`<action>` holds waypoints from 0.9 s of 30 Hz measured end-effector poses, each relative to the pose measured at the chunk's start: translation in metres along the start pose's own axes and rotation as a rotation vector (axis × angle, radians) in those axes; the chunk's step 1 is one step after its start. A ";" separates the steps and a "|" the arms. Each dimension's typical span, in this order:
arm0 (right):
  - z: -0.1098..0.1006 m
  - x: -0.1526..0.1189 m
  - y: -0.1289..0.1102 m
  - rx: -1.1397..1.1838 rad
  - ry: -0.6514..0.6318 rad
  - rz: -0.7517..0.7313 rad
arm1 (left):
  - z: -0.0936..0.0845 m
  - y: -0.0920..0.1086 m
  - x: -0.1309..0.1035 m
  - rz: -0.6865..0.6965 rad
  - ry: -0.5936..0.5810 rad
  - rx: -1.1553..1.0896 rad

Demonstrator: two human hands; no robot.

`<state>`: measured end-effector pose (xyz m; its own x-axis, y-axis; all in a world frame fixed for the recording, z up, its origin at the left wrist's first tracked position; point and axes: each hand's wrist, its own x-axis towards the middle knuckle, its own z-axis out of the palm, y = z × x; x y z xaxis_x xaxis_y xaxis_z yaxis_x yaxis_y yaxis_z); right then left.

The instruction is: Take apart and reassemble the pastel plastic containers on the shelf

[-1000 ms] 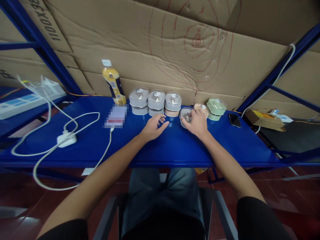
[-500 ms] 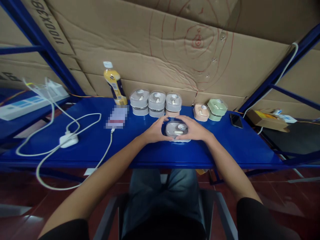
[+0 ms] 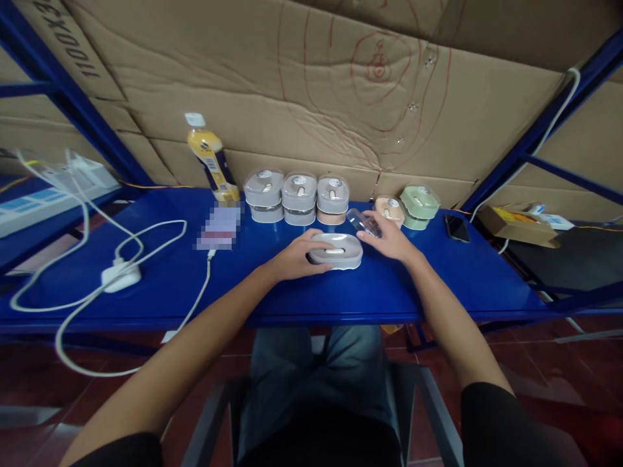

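A grey oval box [image 3: 348,257] with a small white piece on its top sits on the blue table in front of me. My left hand [image 3: 302,255] grips it from the left, thumb and fingers around its end. A clear plastic lid [image 3: 364,222] is held tilted in my right hand [image 3: 388,239], above and to the right of the box, apart from it. Behind stand several grey boxes [image 3: 299,190] with clear lids, stacked in pairs, one over a peach box. A peach box [image 3: 389,209] is partly behind my right hand, beside green stacked boxes [image 3: 420,206].
A yellow drink bottle [image 3: 211,159] stands at the back left, near a blurred-out flat item [image 3: 220,224] with a cable. White cables and a charger [image 3: 121,275] lie further left. On the right are a phone [image 3: 457,228] and an open carton [image 3: 518,227]. Cardboard [image 3: 243,84] walls the back.
The clear lid has come off the grey box and moved right in my right hand. My left hand stays on the box. The view has shifted slightly.
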<state>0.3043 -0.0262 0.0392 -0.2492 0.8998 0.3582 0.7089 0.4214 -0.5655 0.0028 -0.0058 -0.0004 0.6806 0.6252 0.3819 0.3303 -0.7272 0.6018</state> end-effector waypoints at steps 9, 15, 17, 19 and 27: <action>-0.016 -0.002 0.028 -0.085 -0.104 0.150 | -0.019 -0.014 0.000 -0.105 0.147 0.025; -0.015 -0.001 0.033 -0.095 -0.176 0.104 | -0.030 -0.028 -0.002 -0.209 0.170 0.104; -0.013 -0.001 0.033 -0.093 -0.178 0.102 | -0.029 -0.030 -0.002 -0.217 0.163 0.121; -0.012 -0.001 0.033 -0.091 -0.177 0.101 | -0.027 -0.029 -0.001 -0.216 0.165 0.124; -0.021 -0.002 0.011 -0.050 0.062 -0.015 | -0.026 -0.005 0.000 -0.046 0.191 -0.027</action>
<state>0.3267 -0.0252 0.0479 -0.2197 0.8843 0.4120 0.7379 0.4269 -0.5228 -0.0157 0.0056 0.0145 0.5280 0.7017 0.4783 0.3390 -0.6906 0.6389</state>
